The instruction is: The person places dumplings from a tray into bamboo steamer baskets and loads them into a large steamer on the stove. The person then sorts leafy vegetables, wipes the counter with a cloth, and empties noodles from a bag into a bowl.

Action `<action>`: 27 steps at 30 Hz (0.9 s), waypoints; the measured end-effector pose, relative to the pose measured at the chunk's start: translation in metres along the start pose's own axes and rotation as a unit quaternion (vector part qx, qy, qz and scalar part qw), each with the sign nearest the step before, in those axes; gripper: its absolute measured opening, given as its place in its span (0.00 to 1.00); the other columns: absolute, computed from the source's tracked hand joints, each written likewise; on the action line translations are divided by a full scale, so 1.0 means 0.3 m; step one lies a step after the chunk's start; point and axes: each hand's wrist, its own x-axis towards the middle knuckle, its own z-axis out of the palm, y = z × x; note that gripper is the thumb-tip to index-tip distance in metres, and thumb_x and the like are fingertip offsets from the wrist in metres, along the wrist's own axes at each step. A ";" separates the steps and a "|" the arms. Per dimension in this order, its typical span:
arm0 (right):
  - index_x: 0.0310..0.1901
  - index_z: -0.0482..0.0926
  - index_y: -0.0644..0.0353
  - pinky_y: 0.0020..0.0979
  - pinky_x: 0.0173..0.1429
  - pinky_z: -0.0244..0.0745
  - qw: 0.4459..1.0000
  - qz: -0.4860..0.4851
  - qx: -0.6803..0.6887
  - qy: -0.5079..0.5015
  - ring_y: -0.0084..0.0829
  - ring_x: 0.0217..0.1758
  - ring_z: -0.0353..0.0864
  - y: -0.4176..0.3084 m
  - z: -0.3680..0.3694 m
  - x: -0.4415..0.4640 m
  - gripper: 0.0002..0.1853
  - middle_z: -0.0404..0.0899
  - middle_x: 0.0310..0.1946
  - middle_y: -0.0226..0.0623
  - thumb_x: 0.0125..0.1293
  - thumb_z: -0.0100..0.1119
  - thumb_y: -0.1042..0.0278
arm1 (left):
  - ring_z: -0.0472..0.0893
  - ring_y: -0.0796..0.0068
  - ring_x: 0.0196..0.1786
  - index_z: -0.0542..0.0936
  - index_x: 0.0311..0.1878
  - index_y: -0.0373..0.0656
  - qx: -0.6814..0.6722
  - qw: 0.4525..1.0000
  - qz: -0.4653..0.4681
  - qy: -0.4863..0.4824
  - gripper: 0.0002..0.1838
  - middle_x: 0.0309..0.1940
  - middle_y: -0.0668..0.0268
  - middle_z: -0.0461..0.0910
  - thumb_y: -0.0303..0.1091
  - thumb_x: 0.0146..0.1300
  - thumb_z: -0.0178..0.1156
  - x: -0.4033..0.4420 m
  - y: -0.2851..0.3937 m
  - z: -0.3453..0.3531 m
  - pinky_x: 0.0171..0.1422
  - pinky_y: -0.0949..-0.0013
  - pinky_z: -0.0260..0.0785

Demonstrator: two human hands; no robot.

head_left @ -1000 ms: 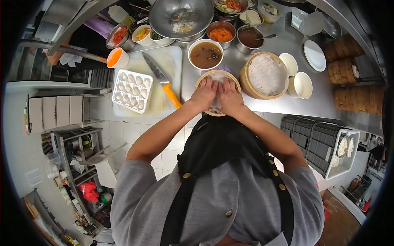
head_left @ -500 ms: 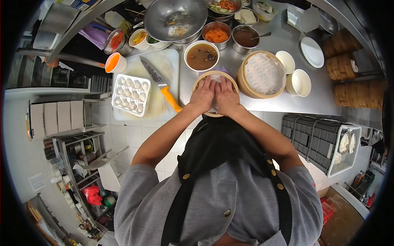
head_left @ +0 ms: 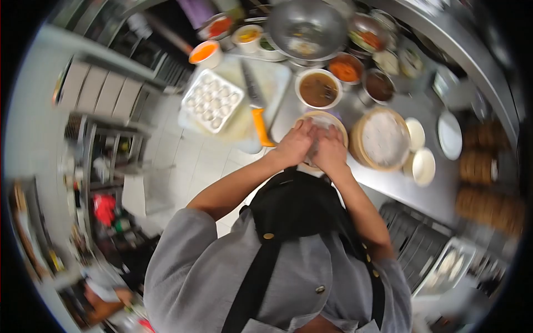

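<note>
Both my hands are inside a small round bamboo steamer basket (head_left: 345,132) at the counter's front edge. My left hand (head_left: 295,145) lies over its left half, fingers stretched forward onto a pale paper liner (head_left: 322,120). Beside it, my right hand (head_left: 331,150) rests with fingers extended on the same liner. Much of the liner is hidden under the hands. Close on the right stands a wider bamboo steamer (head_left: 356,143), its top covered by white paper (head_left: 384,139). Behind the small basket is a white bowl of brown broth (head_left: 319,90).
An orange-handled knife (head_left: 260,125) and a white tray of small round white pieces (head_left: 213,100) lie on the cutting board (head_left: 277,89). A wok (head_left: 305,30) and ingredient bowls stand behind. Paper bowls (head_left: 423,166), a white plate (head_left: 449,135) and stacked steamers (head_left: 488,210) are right.
The head view has tilted clockwise and blurred, so the counter slopes down to the right. Both hands stay flat on the liner in the small basket.
</note>
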 end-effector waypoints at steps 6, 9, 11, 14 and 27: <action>0.44 0.75 0.64 0.44 0.52 0.72 0.971 -0.129 0.202 0.019 0.50 0.47 0.75 -0.146 0.024 0.136 0.19 0.75 0.42 0.49 0.47 0.58 0.81 | 0.74 0.48 0.53 0.76 0.48 0.34 -0.102 0.913 -0.272 0.286 0.22 0.48 0.48 0.75 0.25 0.46 0.66 -0.251 -0.287 -0.164 0.59 0.58 0.67; 0.45 0.75 0.64 0.42 0.49 0.73 0.960 -0.112 0.258 -0.019 0.49 0.42 0.79 -0.289 0.112 0.223 0.19 0.78 0.36 0.48 0.49 0.61 0.75 | 0.76 0.45 0.49 0.77 0.47 0.33 -0.004 0.860 -0.347 0.374 0.20 0.45 0.45 0.77 0.30 0.50 0.66 -0.405 -0.661 -0.281 0.55 0.56 0.68; 0.47 0.74 0.63 0.40 0.49 0.74 0.953 -0.015 0.283 -0.103 0.48 0.42 0.80 -0.401 0.163 0.280 0.20 0.80 0.36 0.48 0.50 0.64 0.70 | 0.75 0.44 0.49 0.76 0.48 0.29 0.058 0.853 -0.378 0.355 0.22 0.46 0.41 0.75 0.39 0.58 0.61 -0.454 -0.872 -0.360 0.54 0.53 0.68; 0.49 0.72 0.66 0.33 0.42 0.77 0.966 0.019 0.232 -0.115 0.35 0.35 0.83 -0.552 0.288 0.313 0.25 0.82 0.33 0.44 0.53 0.67 0.61 | 0.77 0.46 0.45 0.77 0.47 0.33 0.001 0.886 -0.371 0.277 0.19 0.41 0.44 0.78 0.42 0.63 0.56 -0.459 -1.167 -0.390 0.50 0.56 0.69; 0.62 0.60 0.56 0.32 0.50 0.74 0.761 0.225 0.608 0.037 0.29 0.52 0.74 -0.827 0.485 0.297 0.27 0.71 0.53 0.40 0.63 0.58 0.70 | 0.70 0.68 0.29 0.76 0.37 0.34 -0.310 0.869 -0.351 0.162 0.10 0.26 0.55 0.75 0.32 0.66 0.52 -0.583 -1.225 -0.332 0.37 0.65 0.66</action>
